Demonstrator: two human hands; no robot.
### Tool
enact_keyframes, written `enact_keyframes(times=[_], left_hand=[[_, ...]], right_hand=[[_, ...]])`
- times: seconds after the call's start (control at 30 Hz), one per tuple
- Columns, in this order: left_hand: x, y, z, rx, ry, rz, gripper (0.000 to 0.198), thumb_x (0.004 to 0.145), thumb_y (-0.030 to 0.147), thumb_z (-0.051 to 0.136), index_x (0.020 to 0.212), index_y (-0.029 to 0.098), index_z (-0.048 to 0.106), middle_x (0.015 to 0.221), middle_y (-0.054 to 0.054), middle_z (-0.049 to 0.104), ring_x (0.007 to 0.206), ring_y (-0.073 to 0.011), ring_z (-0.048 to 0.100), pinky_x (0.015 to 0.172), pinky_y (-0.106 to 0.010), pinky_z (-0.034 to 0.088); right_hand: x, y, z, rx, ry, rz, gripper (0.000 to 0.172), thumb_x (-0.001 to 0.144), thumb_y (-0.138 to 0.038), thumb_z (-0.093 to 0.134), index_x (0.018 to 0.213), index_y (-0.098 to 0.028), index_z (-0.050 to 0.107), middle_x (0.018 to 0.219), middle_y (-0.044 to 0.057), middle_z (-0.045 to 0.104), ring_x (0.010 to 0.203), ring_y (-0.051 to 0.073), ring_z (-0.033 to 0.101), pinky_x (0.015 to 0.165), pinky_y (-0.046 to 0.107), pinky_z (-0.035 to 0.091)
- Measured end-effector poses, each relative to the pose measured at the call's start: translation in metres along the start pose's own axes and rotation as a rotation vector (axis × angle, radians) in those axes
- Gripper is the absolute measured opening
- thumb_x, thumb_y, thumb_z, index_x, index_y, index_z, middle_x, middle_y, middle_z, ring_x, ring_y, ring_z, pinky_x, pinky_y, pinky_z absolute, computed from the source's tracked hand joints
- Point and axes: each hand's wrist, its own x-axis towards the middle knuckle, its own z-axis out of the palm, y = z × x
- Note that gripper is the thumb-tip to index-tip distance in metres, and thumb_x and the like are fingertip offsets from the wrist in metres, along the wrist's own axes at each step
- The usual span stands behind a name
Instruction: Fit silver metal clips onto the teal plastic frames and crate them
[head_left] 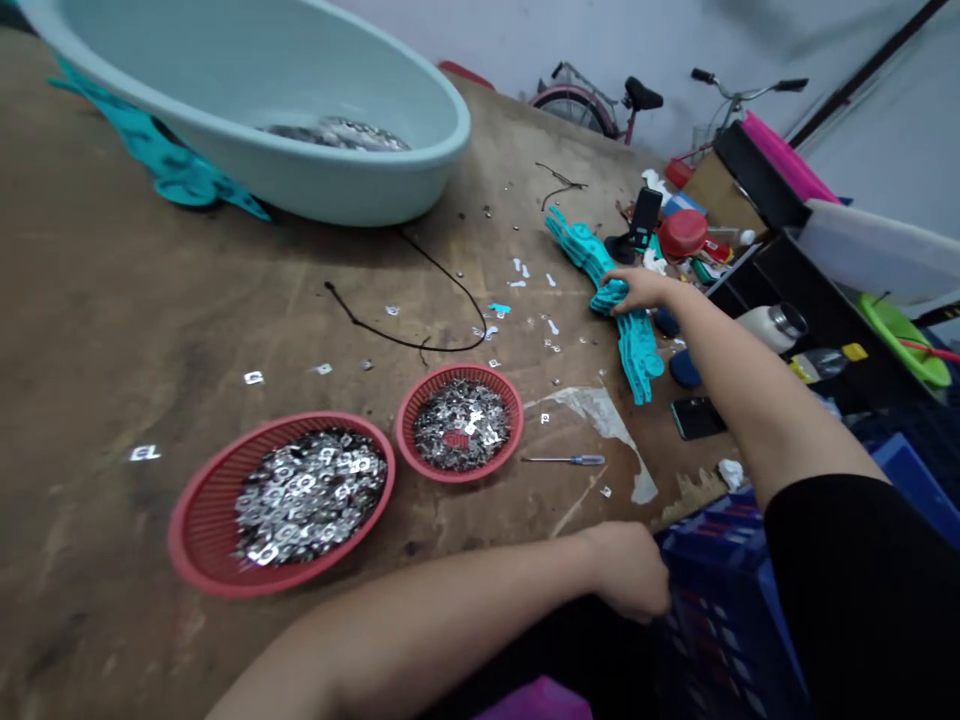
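Note:
My right hand (637,289) reaches out over the table, its fingers and thumb curled round a stack of turquoise plastic pieces (589,250). The stack lies lengthwise on the wood, its flat shaped pieces pressed side by side. Close to my body, my left hand (628,572) is closed, knuckles up, beside the blue plastic crate (720,590); its fingertips are hidden, and I cannot make out what they hold. Left of the hands stand a large red basket (196,535) of flat silvery metal pieces (307,490) and a smaller red basket (405,440) of small metal parts (461,425).
A pale green tub (360,190) with metal parts stands at the far left, more turquoise pieces (172,165) beside it. A screwdriver (574,460), black cord (442,348) and loose bits lie on the wooden table (97,330). Phones, bottles and boxes crowd the right edge.

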Motion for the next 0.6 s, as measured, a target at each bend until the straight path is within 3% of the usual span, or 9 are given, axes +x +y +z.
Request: enact_keyframes(times=[0.3, 0.5, 0.6], left_hand=[[0.006, 0.000, 0.000, -0.088, -0.029, -0.047, 0.033, 0.103, 0.035, 0.066, 0.075, 0.026, 0.082, 0.077, -0.007, 0.081, 0.058, -0.0262, 0.073, 0.039, -0.037, 0.043], [0.012, -0.004, 0.008, -0.208, -0.010, -0.080, 0.030, 0.096, 0.037, 0.075, 0.067, 0.027, 0.075, 0.066, -0.005, 0.076, 0.043, -0.0240, 0.061, 0.033, -0.035, 0.037], [0.010, -0.002, 0.005, -0.174, -0.005, -0.075, 0.027, 0.098, 0.039, 0.074, 0.074, 0.027, 0.078, 0.069, -0.005, 0.077, 0.048, -0.0247, 0.067, 0.034, -0.035, 0.038]], right_hand=[[0.008, 0.013, 0.000, 0.074, 0.018, -0.084, 0.075, 0.084, -0.040, 0.095, 0.151, -0.023, 0.067, 0.154, 0.010, 0.071, 0.138, 0.032, 0.067, 0.120, 0.036, 0.051], [0.012, 0.000, 0.002, 0.041, -0.052, -0.038, 0.089, 0.083, -0.042, 0.098, 0.163, -0.028, 0.060, 0.163, 0.010, 0.066, 0.144, 0.032, 0.065, 0.123, 0.037, 0.050], [0.014, -0.011, 0.002, -0.071, -0.100, 0.004, 0.090, 0.082, -0.042, 0.099, 0.163, -0.027, 0.063, 0.153, 0.011, 0.073, 0.135, 0.033, 0.070, 0.115, 0.035, 0.054]])
